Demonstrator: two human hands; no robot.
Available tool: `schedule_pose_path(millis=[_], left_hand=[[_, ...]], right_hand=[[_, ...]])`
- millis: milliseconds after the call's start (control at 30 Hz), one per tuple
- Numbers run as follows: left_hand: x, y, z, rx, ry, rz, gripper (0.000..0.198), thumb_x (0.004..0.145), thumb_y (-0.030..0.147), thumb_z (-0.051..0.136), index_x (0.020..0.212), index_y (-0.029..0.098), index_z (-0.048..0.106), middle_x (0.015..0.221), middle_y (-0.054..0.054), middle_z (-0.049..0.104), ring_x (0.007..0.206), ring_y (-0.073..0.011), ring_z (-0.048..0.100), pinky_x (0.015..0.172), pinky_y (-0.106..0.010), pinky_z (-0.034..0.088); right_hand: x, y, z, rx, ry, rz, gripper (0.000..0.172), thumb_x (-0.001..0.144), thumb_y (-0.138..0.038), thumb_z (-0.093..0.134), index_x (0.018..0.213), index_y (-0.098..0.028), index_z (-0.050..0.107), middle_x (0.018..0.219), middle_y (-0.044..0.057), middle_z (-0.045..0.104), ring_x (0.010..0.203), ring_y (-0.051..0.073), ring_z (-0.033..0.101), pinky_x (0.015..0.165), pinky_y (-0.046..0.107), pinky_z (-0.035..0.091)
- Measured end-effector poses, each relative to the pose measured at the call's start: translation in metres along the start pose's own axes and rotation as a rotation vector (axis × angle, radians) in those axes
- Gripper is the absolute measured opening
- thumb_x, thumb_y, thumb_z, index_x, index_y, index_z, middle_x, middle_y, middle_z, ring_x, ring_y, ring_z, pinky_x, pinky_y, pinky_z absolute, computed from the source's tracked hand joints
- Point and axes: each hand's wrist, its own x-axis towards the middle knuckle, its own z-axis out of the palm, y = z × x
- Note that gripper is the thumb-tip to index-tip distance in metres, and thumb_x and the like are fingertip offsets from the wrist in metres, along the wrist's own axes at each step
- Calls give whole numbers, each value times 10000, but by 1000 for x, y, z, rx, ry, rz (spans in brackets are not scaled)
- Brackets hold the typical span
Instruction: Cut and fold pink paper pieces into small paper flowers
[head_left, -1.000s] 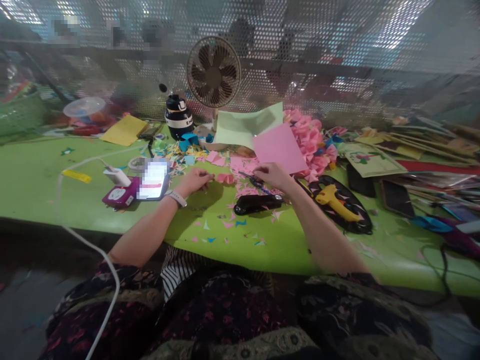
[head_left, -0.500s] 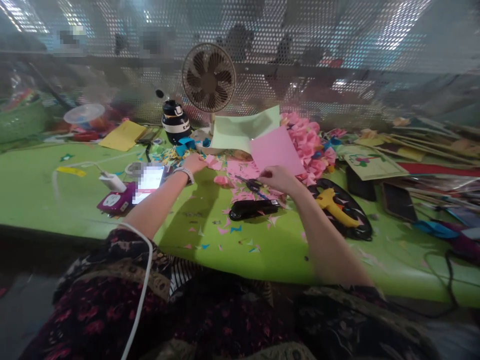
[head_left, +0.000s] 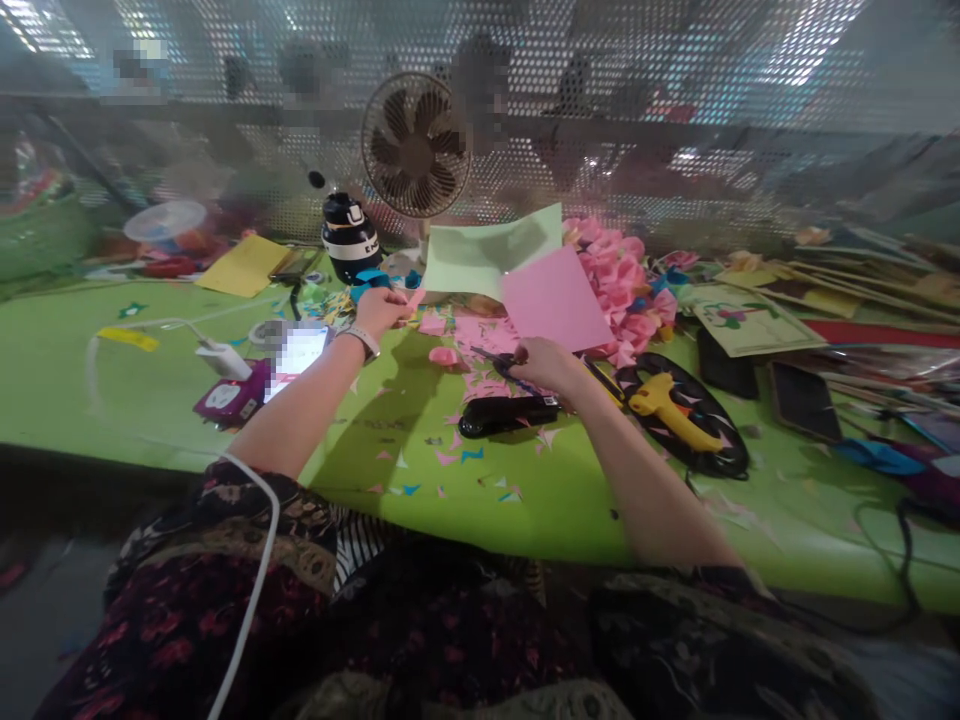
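We are pinching a pink scrap [head_left: 415, 299] in our left hand [head_left: 379, 310] far across the green counter [head_left: 112, 400]. Our right hand [head_left: 546, 362], apart, is gripping a pink sheet [head_left: 555, 298] by its lower edge, with scissors [head_left: 496, 361] lying at its fingers.

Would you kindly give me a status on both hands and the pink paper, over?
Left hand pinching pink scrap. Right hand holding pink sheet by its lower corner, scissors at fingertips. Black stapler lying just below.
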Motion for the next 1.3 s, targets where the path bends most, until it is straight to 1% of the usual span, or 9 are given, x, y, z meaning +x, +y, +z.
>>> schedule_pose_path(millis=[133, 267, 433, 533, 667, 767, 933, 1067, 1300], left_hand=[[-34, 12, 3, -170, -43, 31, 215, 690, 98, 782, 795, 138, 597, 755, -75, 711, 662, -160, 689, 661, -293, 541], [-65, 11, 9, -330, -87, 35, 377, 720, 112, 775, 1052, 174, 608, 866, -61, 748, 751, -166, 721, 670, -274, 543], [-87, 6, 11, -463, -230, -86, 188, 750, 173, 764, 919, 188, 683, 948, -48, 762, 890, -160, 723, 805, -301, 548], [-93, 5, 10, -527, -284, -139, 111, 763, 192, 768, 828, 180, 678, 957, -51, 767, 899, -162, 725, 840, -319, 545], [-96, 5, 12, -571, -294, -188, 125, 766, 194, 779, 812, 170, 666, 927, -45, 769, 814, -140, 723, 724, -258, 530], [-98, 5, 14, -586, -285, -186, 146, 753, 184, 791, 817, 168, 661, 895, -34, 767, 774, -128, 715, 681, -236, 512], [-104, 8, 16, -623, -288, -142, 111, 775, 189, 770, 863, 168, 705, 879, -33, 766, 812, -134, 712, 759, -271, 522], [-108, 10, 17, -633, -306, -136, 104, 774, 216, 776, 821, 169, 696, 879, -39, 770, 827, -146, 722, 760, -276, 524], [-109, 9, 18, -674, -336, -99, 147, 761, 200, 789, 829, 167, 663, 911, -40, 776, 821, -143, 730, 714, -251, 528]], right_hand=[[6, 4, 6, 38, 20, -5, 312, 737, -270, 649, 1016, -137, 693, 981, 124, 727, 874, 247, 642, 683, 293, 407], [6, 0, 3, 23, -43, 77, 251, 717, -325, 654, 889, -160, 732, 879, 98, 732, 807, 244, 646, 641, 297, 400], [2, -2, -3, 10, -60, 116, 185, 709, -348, 659, 742, -178, 724, 751, 69, 714, 716, 215, 630, 579, 288, 366], [0, 1, -7, 54, -89, 98, 165, 718, -322, 653, 652, -176, 692, 626, 44, 672, 645, 190, 609, 564, 284, 358], [-2, 8, -16, 191, -60, 98, 112, 707, -263, 678, 660, -163, 664, 621, 32, 665, 640, 178, 610, 582, 277, 386], [-5, 7, -22, 429, -75, 135, 70, 713, -197, 688, 709, -156, 632, 652, 33, 659, 626, 171, 624, 576, 269, 421], [-10, -10, -23, 836, -72, 149, 128, 737, -113, 709, 764, -158, 592, 652, 8, 617, 560, 108, 562, 570, 246, 449], [-14, -27, -17, 986, -94, 67, 192, 738, -198, 773, 752, -164, 585, 646, -1, 602, 580, 98, 541, 557, 233, 428], [-19, -34, -14, 942, -72, -50, 313, 720, -391, 815, 774, -172, 598, 643, -7, 579, 598, 112, 519, 554, 261, 390]])
